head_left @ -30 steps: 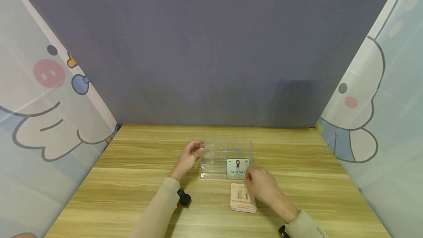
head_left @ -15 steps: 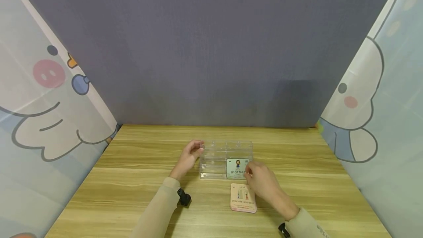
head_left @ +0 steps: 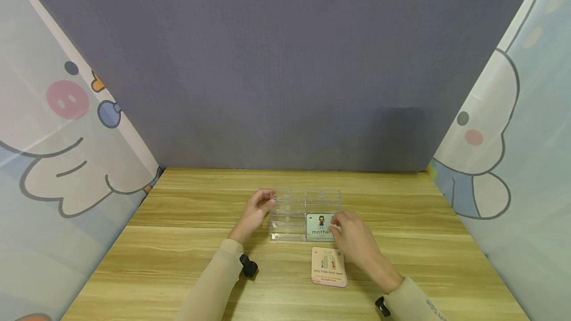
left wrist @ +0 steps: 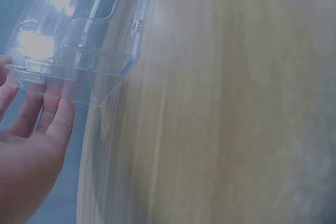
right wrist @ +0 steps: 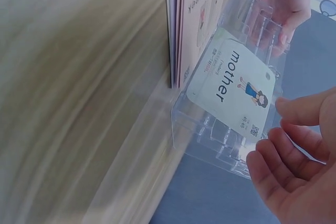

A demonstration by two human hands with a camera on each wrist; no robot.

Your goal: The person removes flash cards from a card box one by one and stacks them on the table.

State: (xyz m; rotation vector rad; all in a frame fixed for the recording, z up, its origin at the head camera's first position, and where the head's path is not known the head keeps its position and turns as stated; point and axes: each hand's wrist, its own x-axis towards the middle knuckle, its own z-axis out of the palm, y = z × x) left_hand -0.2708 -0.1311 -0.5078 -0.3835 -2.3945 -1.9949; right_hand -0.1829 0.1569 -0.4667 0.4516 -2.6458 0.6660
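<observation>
A clear plastic card rack [head_left: 287, 227], with stepped compartments in two columns, stands on the table. My left hand [head_left: 255, 212] grips its left end, fingers behind and thumb in front; the left wrist view shows the fingertips [left wrist: 64, 114] through the plastic. A light green "mother" card [right wrist: 231, 74] leans in the front right compartment, with another pale edge showing behind it. My right hand [head_left: 357, 241] is at the card's right side, thumb and fingers loosely bent and apart, the thumb tip right at the card's upper edge in the right wrist view.
A stack of pink cards [head_left: 328, 266], topped by "play hide-and-seek", lies in front of the rack on the wooden table [head_left: 178, 261]. A grey panel [head_left: 285, 63] closes off the back, and cartoon-printed curtains [head_left: 67, 162] hang at both sides.
My right hand has shifted slightly up and away along the card's right edge, its thumb and forefinger parting. The left hand, rack and pink stack have stayed in place.
</observation>
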